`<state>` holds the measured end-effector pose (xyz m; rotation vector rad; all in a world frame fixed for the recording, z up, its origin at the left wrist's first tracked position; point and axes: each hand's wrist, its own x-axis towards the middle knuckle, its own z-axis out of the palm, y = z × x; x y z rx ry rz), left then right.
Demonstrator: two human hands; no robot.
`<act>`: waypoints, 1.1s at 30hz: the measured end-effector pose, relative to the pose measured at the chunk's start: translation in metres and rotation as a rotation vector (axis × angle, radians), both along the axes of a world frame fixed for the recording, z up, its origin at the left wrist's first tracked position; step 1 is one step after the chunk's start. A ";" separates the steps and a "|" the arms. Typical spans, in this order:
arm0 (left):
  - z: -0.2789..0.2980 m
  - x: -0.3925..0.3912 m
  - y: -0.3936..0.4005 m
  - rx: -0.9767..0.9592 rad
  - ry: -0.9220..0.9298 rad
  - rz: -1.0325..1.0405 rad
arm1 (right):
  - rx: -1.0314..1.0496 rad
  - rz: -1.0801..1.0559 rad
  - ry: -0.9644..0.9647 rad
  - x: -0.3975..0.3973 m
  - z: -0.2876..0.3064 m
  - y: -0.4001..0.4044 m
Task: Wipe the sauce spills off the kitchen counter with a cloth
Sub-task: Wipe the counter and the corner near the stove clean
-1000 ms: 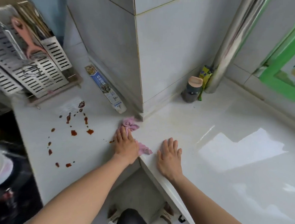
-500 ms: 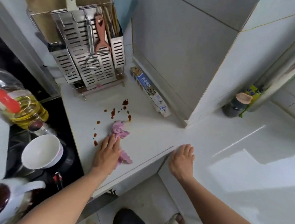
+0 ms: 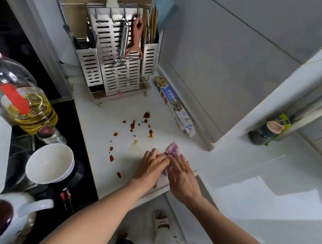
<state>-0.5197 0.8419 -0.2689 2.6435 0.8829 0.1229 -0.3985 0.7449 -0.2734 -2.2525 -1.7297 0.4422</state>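
Pink cloth (image 3: 171, 149) sits bunched on the white bench (image 3: 99, 130), both hands on it: left hand (image 3: 151, 167) pressing its left side, right hand (image 3: 180, 175) flat over the near part, fingers fairly straight, neither grip really closed. The sauce spills (image 3: 132, 125) lie beyond and left of the hands, apart from the cloth. I'd flatten the cloth first, then sweep up-left through the drops, pressing evenly.

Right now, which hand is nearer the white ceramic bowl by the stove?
Left. The left hand rests on the counter, right of the white ceramic bowl, past the sauce spots. The right hand lies farther right, on the pink cloth.
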 end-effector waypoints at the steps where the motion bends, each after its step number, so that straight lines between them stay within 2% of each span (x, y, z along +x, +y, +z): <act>1: 0.001 -0.006 0.004 0.009 0.016 0.026 | 0.011 0.064 0.018 -0.002 -0.003 0.007; 8: -0.003 -0.051 0.019 0.113 0.088 0.340 | -0.121 0.374 -0.034 -0.003 -0.028 0.043; 12: -0.005 -0.070 0.015 0.079 0.131 0.486 | 0.028 0.703 -0.123 0.021 -0.041 0.063; 16: -0.006 -0.079 0.000 0.034 0.124 0.646 | 0.126 0.774 -0.128 0.052 -0.048 0.083; 18: -0.007 -0.082 -0.005 -0.026 0.143 0.738 | 0.253 0.686 -0.099 0.069 -0.042 0.088; 20: -0.003 -0.084 -0.009 -0.106 0.166 0.807 | 0.296 0.478 -0.061 0.085 -0.038 0.093; 23: 0.001 -0.085 -0.010 -0.338 0.171 0.903 | 0.095 0.174 0.006 0.092 -0.032 0.102; 26: 0.003 -0.091 -0.010 -0.500 0.234 0.898 | -0.021 0.043 0.053 0.067 -0.034 0.119; 31: 0.001 -0.099 -0.010 -0.548 0.343 0.804 | -0.106 -0.295 0.215 0.026 -0.022 0.187; 33: 0.001 -0.098 -0.011 -0.531 0.342 0.807 | -0.099 -0.348 0.196 0.020 -0.021 0.221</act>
